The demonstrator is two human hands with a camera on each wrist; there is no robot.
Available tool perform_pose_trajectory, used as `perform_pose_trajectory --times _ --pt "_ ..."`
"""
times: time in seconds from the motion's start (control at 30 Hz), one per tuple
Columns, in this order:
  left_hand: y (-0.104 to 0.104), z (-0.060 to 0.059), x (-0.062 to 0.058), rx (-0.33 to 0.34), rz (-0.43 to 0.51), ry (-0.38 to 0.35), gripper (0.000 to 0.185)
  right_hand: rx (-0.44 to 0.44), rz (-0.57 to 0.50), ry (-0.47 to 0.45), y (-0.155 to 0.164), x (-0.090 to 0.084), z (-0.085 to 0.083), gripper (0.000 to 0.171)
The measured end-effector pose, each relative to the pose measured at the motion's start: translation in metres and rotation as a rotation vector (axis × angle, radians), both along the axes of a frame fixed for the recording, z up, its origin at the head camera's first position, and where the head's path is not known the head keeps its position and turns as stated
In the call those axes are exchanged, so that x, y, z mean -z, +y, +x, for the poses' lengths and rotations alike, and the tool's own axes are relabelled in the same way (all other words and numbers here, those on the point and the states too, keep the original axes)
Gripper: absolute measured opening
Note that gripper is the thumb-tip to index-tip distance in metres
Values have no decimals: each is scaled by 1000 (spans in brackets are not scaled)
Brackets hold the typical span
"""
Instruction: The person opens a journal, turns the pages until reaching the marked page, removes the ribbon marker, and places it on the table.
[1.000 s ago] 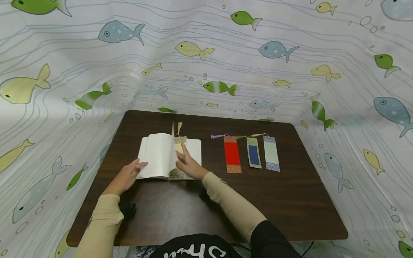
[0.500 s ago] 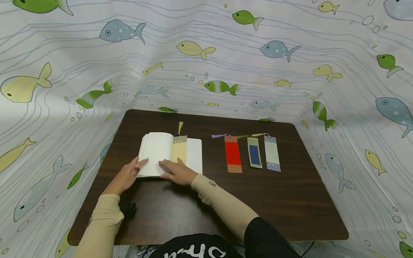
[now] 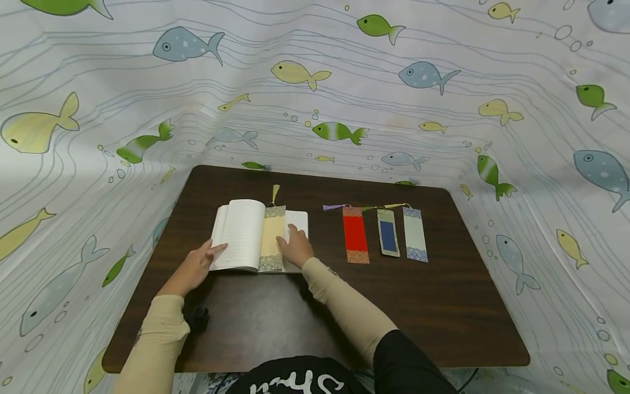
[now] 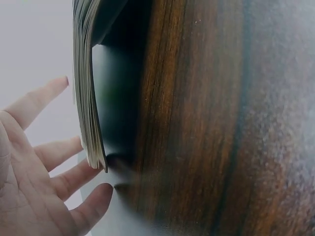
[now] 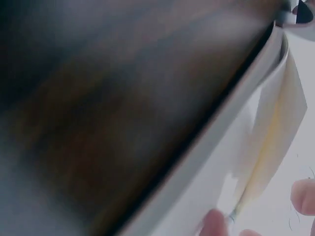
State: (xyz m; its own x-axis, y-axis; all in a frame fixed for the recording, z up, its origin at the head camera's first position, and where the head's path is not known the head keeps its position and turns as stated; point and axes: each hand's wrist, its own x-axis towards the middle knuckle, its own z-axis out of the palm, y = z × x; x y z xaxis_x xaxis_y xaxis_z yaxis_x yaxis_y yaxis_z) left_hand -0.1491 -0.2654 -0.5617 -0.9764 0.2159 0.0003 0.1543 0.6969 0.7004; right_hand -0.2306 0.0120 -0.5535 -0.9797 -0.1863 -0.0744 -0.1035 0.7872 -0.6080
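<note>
An open notebook (image 3: 238, 235) lies on the left half of the table, its left pages bulging up. A cream bookmark (image 3: 273, 232) with patterned ends and a yellow tassel (image 3: 275, 192) lies along the fold on the right-hand side. My left hand (image 3: 196, 264) rests at the notebook's left edge. In the left wrist view, that hand's spread fingers reach the edges of the page stack (image 4: 87, 93). My right hand (image 3: 298, 247) is over the right page, index finger extended, thumb at the bookmark's right edge. The right wrist view catches only a few fingertips (image 5: 214, 224) near the paper.
To the right lie a red bookmark (image 3: 355, 232), a smaller green and blue one (image 3: 388, 235) and a pale one (image 3: 415, 232), tassels at the top. The dark wooden table (image 3: 443, 317) meets a fish-print curtain (image 3: 315, 33) at back and sides.
My right hand went left from the bookmark onto the left page, then back right to the right page, uncovering the bookmark's lower end. My left hand stays at the left edge.
</note>
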Motion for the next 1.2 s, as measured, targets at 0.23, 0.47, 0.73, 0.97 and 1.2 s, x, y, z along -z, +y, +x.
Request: perform_pose_trajectory --times 0.23,0.47,0.73,0.97,1.2 --pt "0 -1 0 7 -5 5 78 -82 -187 -59 -2 4 -6 61" --pt "-1 -1 1 10 -16 7 77 -99 -163 -70 44 7 -17 52" --pt "0 -1 -2 2 -31 12 77 -14 -51 -98 109 7 -27 51" --pt "2 -1 -3 -4 -33 4 77 -10 126 -45 119 13 -28 48" --pt "1 -1 -3 12 -6 6 77 -81 318 61 114 15 -30 26"
